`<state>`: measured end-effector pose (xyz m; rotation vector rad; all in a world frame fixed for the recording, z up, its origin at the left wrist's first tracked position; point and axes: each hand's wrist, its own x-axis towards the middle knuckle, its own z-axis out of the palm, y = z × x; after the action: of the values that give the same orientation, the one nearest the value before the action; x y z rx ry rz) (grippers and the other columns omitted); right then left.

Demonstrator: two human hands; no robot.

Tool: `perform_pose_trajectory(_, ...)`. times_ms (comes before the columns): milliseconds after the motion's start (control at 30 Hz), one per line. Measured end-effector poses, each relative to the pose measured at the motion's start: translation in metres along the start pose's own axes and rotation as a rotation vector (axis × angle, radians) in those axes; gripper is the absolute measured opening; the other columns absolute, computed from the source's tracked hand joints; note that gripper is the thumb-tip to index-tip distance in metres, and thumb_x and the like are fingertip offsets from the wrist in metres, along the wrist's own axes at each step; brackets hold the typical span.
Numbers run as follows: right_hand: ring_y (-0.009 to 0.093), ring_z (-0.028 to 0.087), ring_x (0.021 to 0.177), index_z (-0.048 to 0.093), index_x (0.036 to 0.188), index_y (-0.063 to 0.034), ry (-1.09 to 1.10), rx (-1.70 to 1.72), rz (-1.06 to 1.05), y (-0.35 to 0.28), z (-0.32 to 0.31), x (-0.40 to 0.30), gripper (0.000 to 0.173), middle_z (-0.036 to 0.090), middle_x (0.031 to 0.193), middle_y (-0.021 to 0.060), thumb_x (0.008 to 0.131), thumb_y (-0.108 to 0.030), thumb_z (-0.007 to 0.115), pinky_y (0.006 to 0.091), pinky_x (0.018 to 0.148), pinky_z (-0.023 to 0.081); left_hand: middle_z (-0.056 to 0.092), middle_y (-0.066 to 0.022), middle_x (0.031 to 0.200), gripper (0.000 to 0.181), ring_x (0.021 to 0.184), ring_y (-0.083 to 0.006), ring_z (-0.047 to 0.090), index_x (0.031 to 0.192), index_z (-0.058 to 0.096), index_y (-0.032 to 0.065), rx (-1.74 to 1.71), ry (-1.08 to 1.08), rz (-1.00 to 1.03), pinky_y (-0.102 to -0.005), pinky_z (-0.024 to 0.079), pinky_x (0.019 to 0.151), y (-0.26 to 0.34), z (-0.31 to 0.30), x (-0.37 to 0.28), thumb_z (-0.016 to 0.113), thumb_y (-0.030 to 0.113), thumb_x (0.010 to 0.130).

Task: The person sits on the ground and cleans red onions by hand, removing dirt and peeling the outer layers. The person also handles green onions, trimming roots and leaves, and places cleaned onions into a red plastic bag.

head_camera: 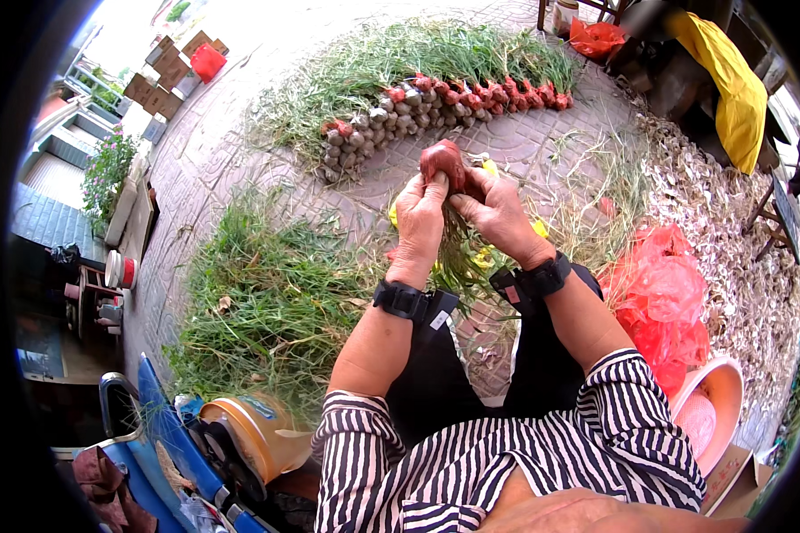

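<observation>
My left hand [421,212] and my right hand [497,212] together hold a bundle wrapped in red plastic film [443,163] in front of my knees. Both thumbs press at its lower end, where green plant stems hang down between my wrists. Beyond my hands, a long curved row of similar bundles lies on the paving: some have red plastic-wrapped root ends [507,95], others grey-brown wrapped root ends [367,133], with their leafy green tops [433,50] pointing away. Black straps with small boxes are on both my wrists.
Loose green plants [260,293] are heaped at left. Red plastic bags [663,286] lie at right beside a pink basin [727,393], near a spread of pale dried pieces [733,266]. An orange bucket [260,440] and blue chair [153,400] stand lower left; cartons [163,73] sit farther off.
</observation>
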<state>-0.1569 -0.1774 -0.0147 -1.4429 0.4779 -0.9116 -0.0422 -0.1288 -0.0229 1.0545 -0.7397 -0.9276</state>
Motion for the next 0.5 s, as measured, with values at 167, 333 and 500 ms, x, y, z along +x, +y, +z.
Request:
perform_pose_trajectory(167, 0.004, 0.049, 0.071, 0.054, 0.117, 0.001, -0.052, 0.031, 0.097, -0.008, -0.008, -0.002, 0.031, 0.058, 0.09, -0.0025, 0.088, -0.008, 0.057, 0.0187, 0.061, 0.042, 0.061, -0.0058, 0.096, 0.023, 0.081, -0.0133, 0.059, 0.105, 0.058, 0.0024, -0.274, 0.045, -0.143, -0.0274, 0.049, 0.073, 0.003, 0.004, 0.001, 0.052, 0.02, 0.092)
perform_pose_trajectory(333, 0.003, 0.048, 0.064, 0.06, 0.107, 0.001, -0.006, -0.1, 0.116, -0.006, -0.011, -0.003, 0.022, 0.058, 0.079, -0.0032, 0.088, -0.009, 0.057, 0.0191, 0.057, 0.042, 0.062, -0.0097, 0.096, 0.026, 0.08, -0.019, 0.062, 0.108, 0.055, 0.0012, -0.435, 0.016, -0.204, -0.0313, 0.051, 0.073, 0.005, -0.004, 0.004, 0.049, 0.021, 0.092)
perform_pose_trajectory(500, 0.005, 0.051, 0.066, 0.062, 0.102, 0.0021, 0.002, -0.169, 0.09, -0.007, -0.014, -0.002, 0.019, 0.06, 0.075, 0.0011, 0.086, -0.007, 0.058, 0.0231, 0.06, 0.044, 0.062, -0.0116, 0.098, 0.027, 0.081, -0.0217, 0.063, 0.107, 0.054, 0.0002, -0.518, -0.093, -0.238, -0.034, 0.052, 0.073, 0.002, -0.016, 0.006, 0.047, 0.022, 0.093)
